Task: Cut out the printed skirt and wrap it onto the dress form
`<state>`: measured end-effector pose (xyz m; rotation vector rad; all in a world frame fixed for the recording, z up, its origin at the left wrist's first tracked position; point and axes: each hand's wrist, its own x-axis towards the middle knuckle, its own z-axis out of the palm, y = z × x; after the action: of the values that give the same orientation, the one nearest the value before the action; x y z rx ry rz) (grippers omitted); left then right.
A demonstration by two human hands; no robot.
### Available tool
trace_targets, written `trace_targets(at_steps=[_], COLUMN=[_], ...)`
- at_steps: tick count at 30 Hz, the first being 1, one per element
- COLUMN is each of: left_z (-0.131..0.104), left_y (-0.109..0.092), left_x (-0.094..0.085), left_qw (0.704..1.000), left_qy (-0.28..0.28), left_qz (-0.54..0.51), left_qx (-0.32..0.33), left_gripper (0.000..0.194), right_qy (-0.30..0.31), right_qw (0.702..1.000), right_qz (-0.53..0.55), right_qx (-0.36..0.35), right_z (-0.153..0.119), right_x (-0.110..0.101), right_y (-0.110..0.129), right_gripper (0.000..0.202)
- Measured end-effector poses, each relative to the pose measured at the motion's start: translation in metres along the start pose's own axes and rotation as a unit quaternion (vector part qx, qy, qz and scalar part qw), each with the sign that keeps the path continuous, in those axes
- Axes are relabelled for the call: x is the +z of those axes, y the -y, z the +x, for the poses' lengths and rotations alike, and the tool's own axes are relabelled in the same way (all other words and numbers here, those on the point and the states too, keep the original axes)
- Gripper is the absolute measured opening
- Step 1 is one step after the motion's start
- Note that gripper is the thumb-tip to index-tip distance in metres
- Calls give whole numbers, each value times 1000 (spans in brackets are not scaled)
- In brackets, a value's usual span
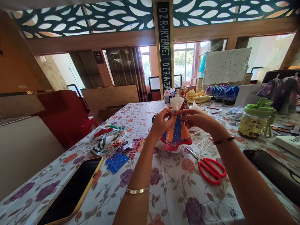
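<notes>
A small white dress form (177, 102) stands upright on the table, wearing a flared doll skirt (177, 132) with orange and blue panels and a red hem. My left hand (161, 122) pinches the skirt's waist from the left. On the other side, my right hand (195, 119) has its fingertips closed on the same waistband, near the middle. Both hands touch the skirt just below the white torso. Red-handled scissors (212, 170) lie partly open to the right of the skirt. Blue dotted fabric pieces (117, 162) rest to the left.
A phone in a yellow case (72, 190) lies front left; a black case (273, 172) lies right. Behind it stands a green-lidded jar (255, 120). Folded printed fabric (109, 140) sits left, yellow cloth (198, 97) and blue doll dresses (228, 94) at the back. Flowered plastic covers the table (173, 193).
</notes>
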<state>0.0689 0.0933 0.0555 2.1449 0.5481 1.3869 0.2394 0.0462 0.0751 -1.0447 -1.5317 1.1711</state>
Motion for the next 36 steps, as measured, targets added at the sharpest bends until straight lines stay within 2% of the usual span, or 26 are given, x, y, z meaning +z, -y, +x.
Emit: trace_targets(at_steps=[1,3,10,14,18,25,29,32,34,36], left_z=[1,2,10,11,10,11,10,10,10,11], left_y=[0,1,3,5,6,3,4,4,4,2], left_x=[1,3,4,-5,-9,-6,-7,-6,-5,-4], left_qw=[1000,999,983,977,975,971,968,966,965,964], left_qy=[-8,-29,-87,-76,-66,-66,-74,-76,-75,-77], left_qz=[-7,-18,-98,-132,-149,-161,-169,-175,-178,-177], left_qx=[-13,-42,-127,-151,-154,-166,-171,-176,-180,-185], left_gripper=[4,10,30,45,52,51,49,48,49,50], right_qy=[17,43,75,125,144,79,58,-67,-147,-197], right_qw=[1000,999,997,990,986,992,995,991,982,964], right_qz=[9,23,-24,-57,-88,-94,-23,3,-46,-142], right_qx=[0,0,15,23,5,1,-73,-114,-113,-109], right_z=[0,0,-7,-9,-10,-11,-8,-8,-8,-8], right_x=[-1,-3,2,8,15,17,5,-4,-5,-1], right_y=[-2,-4,1,3,6,14,13,13,14,15], right_gripper=[31,37,47,58,50,40,26,20,24,28])
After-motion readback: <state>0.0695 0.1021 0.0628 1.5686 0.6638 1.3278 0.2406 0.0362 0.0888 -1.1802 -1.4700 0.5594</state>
